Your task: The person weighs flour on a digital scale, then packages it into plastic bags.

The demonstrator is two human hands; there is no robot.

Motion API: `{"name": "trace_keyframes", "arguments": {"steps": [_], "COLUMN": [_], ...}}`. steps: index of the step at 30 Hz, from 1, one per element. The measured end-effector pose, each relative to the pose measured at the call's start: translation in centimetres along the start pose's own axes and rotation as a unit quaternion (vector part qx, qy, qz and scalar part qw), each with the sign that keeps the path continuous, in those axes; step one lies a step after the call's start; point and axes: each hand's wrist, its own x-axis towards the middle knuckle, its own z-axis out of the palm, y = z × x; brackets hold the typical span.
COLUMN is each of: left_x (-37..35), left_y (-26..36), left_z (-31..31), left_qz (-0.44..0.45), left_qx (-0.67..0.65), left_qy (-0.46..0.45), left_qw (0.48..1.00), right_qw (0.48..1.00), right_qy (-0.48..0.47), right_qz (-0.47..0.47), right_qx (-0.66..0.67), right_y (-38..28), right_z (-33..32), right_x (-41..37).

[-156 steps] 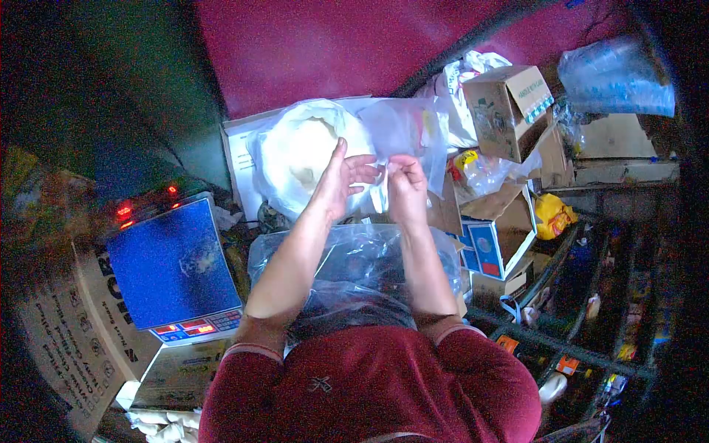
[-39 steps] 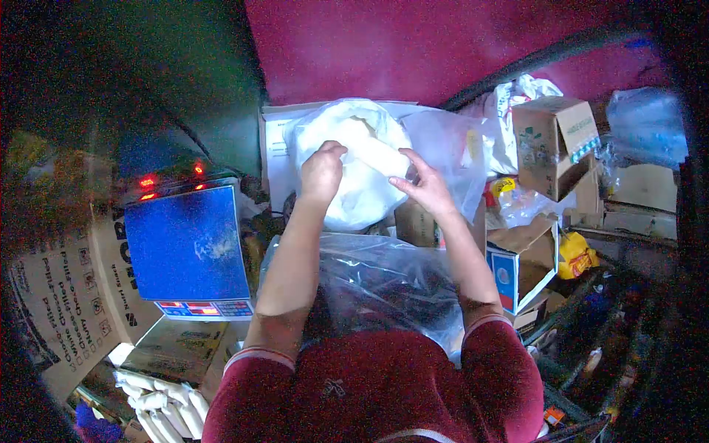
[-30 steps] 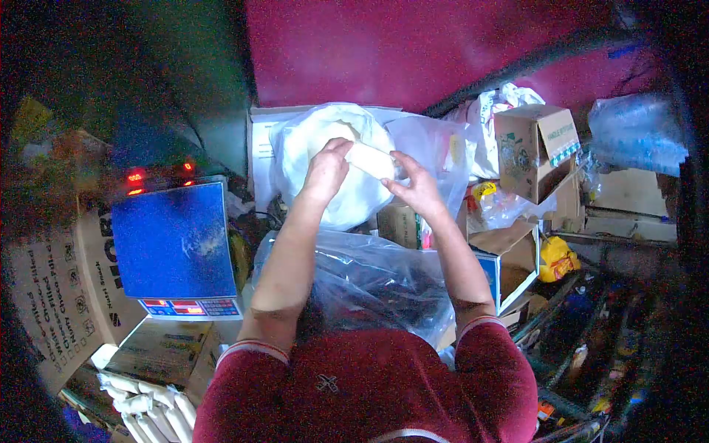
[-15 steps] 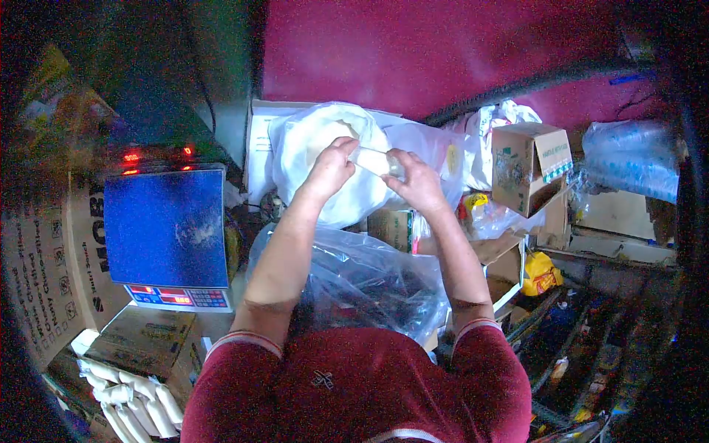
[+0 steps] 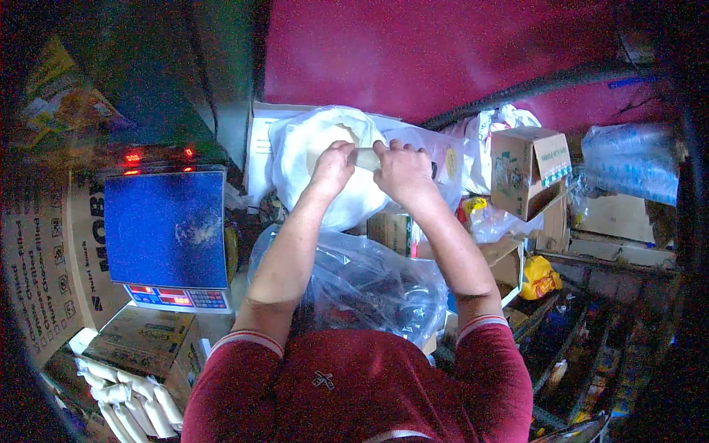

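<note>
A pale packet [image 5: 365, 157] spans the gap between left hand [image 5: 334, 168] and right hand [image 5: 405, 173] — long axis running side to side, neither hand nearer — above the white bag [image 5: 346, 203]. Each hand's grip is clamped on the packet's end on its own side.

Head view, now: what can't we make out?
Small bag, both ends: head view, covered by the left hand and right hand.
Scale, digits: head view, too small, blurred by their red glow.
Goods at lower right: head view, lost in shadow and grain.
Large box, outer side: head view, swallowed by the picture's dark left edge.
</note>
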Motion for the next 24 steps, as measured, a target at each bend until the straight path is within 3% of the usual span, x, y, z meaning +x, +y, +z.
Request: {"name": "trace_keyframes", "arguments": {"steps": [8,13,15,20,22,24], "left_x": [0.1,-0.5,-0.7,-0.8,-1.0,-1.2], "left_y": [-1.3,-0.9,-1.3,-0.9,-0.1,0.8], "left_z": [0.4,-2.1,-3.1,-4.6,-5.5,-6.5], "left_qz": [0.011,-0.003,0.009,0.022,0.007,-0.018], "left_qx": [-0.006,-0.011,-0.004,0.027,0.032,0.036], "left_qy": [0.017,-0.016,-0.023,-0.051,-0.052,-0.063], "left_qw": [1.0,1.0,1.0,0.998,0.998,0.997], "right_qw": [1.0,0.991,0.975,0.973,0.967,0.971], "right_qy": [0.015,0.057,0.08,-0.118,-0.143,-0.096], "right_qz": [-0.015,0.017,0.042,0.13,0.144,0.167], "right_qx": [-0.013,0.123,0.203,0.151,0.152,0.141], "right_y": [0.0,2.9,4.5,2.1,1.5,1.2], "right_z": [0.4,1.4,4.7,17.8,22.7,26.1], "right_x": [0.6,-1.3,-0.8,5.9,9.0,12.2]}}
